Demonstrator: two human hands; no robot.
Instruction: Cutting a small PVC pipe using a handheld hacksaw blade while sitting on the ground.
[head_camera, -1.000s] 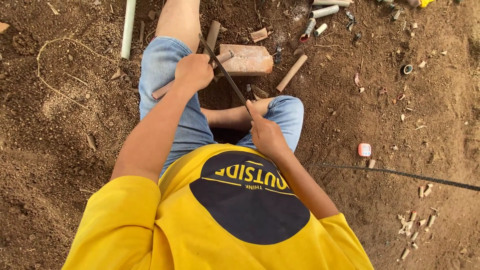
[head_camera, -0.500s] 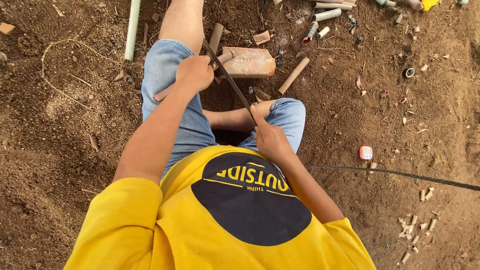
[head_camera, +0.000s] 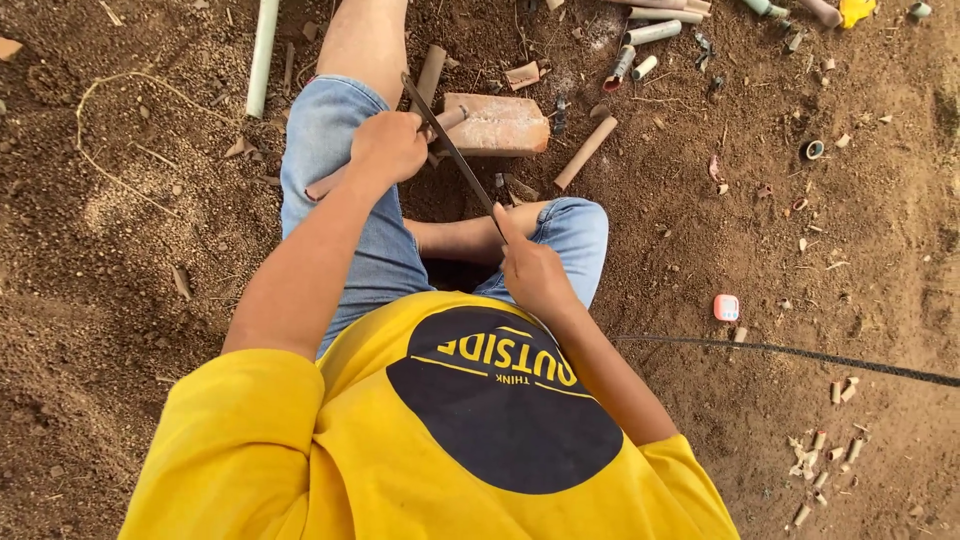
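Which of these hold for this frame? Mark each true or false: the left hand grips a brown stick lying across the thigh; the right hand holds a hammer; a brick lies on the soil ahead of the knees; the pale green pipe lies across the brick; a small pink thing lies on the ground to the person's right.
1. The left hand grips a brown stick across the thigh. True.
2. The right hand holds a hammer. False: it holds the near end of a thin dark blade, which slants up past the left hand.
3. A brick lies on the soil ahead of the knees. True.
4. The pale green pipe lies across the brick. False: it lies on the soil far left, apart from it.
5. A small pink thing lies to the person's right. True.
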